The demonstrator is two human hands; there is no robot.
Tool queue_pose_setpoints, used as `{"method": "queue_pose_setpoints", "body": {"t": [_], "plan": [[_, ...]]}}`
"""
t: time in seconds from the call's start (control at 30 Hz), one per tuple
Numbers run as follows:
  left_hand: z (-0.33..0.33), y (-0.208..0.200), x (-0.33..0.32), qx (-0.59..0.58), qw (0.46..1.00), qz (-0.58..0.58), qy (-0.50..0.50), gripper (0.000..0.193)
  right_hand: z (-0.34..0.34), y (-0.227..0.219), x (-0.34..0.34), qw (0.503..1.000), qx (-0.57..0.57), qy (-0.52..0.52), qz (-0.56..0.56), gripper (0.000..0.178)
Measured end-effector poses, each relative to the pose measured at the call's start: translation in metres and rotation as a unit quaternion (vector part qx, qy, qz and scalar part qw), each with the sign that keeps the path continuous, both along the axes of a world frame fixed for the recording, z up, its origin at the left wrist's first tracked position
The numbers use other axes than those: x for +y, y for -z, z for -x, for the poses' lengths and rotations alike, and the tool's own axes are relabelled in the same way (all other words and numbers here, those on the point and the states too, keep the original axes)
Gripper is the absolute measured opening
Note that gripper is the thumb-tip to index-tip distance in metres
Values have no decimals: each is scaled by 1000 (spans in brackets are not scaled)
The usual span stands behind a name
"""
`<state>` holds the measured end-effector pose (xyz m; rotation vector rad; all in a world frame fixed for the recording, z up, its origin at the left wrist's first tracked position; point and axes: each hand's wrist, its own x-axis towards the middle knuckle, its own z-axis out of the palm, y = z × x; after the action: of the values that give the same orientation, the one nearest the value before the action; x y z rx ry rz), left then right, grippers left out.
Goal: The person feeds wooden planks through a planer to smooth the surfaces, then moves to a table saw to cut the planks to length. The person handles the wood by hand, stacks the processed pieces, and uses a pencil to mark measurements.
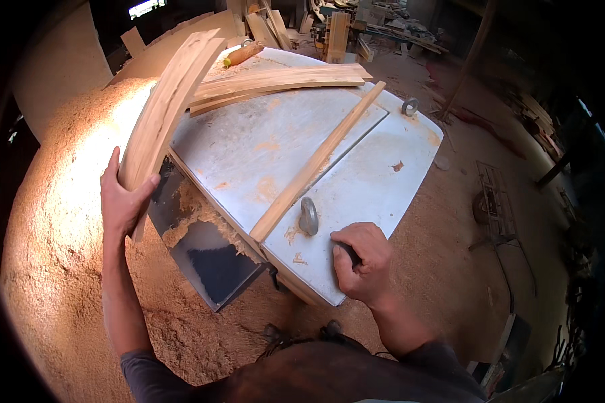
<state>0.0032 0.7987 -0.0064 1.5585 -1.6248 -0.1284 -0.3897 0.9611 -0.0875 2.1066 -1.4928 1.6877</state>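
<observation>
My left hand (122,198) is closed around the lower end of a long wooden board (165,107). The board is raised and tilted along the left side of a white-topped machine table (249,141). Over the table's near right corner, my right hand (364,262) is curled with the thumb against the fingers. A dark patch shows inside its curl, but I cannot make out what it is. Just left of that hand stands a grey metal ring (308,216). A narrow wooden strip (323,164) lies across the tabletop beside a dark slot.
More boards (275,82) lie stacked at the table's far side, with a brown object with a yellow-green end (243,54) behind them. A second metal ring (410,106) stands far right. Sawdust (60,221) is heaped at left. Below the table's left edge is a dark metal chute (215,269).
</observation>
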Motion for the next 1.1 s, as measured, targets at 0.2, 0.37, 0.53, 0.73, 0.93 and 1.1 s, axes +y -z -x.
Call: {"method": "queue_pose_setpoints", "body": {"t": [0.2,0.37,0.53,0.73,0.93,1.1], "plan": [[152,-84,-84,-260,959,113,32,112,6,-5,6,1000,3,-2,10,24],[210,-82,-168,-303,943,76,111,114,9,-6,6,1000,17,-11,-10,27],[206,-36,-280,-297,921,-137,212,122,9,-5,-2,999,4,-8,-35,28],[221,-36,-330,-251,895,-284,237,129,8,-13,-4,996,1,31,-85,26],[219,-26,-400,-203,846,-391,301,130,0,-18,-4,990,8,58,-126,30],[226,-18,-419,-175,837,-377,355,129,-4,-20,-3,988,-1,67,-135,30]]}}
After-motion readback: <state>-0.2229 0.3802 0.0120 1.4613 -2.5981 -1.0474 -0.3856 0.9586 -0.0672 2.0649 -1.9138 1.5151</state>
